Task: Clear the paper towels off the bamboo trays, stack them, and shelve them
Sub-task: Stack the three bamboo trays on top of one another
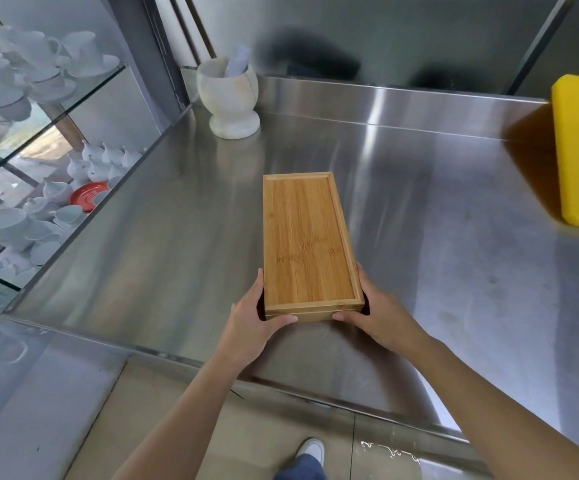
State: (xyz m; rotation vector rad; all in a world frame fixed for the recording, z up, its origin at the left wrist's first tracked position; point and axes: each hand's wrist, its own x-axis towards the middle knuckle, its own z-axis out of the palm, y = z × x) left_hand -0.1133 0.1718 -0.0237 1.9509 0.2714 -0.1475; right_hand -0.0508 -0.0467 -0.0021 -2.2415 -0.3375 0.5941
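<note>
The left hand (258, 318) and right hand (373, 315) are clamped on the stacked bamboo trays (307, 242), near end, towel-free; shelving seems in hand, so a level lift is called for.

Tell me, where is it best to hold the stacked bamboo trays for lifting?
Hold the bamboo trays at the near short end, one hand on each long side, as the left hand and right hand do now. The stack is long, narrow and flat, so gripping both sides should keep it level.

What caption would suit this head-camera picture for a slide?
Both hands, left and right, grip stacked bamboo trays over a steel counter.
</note>
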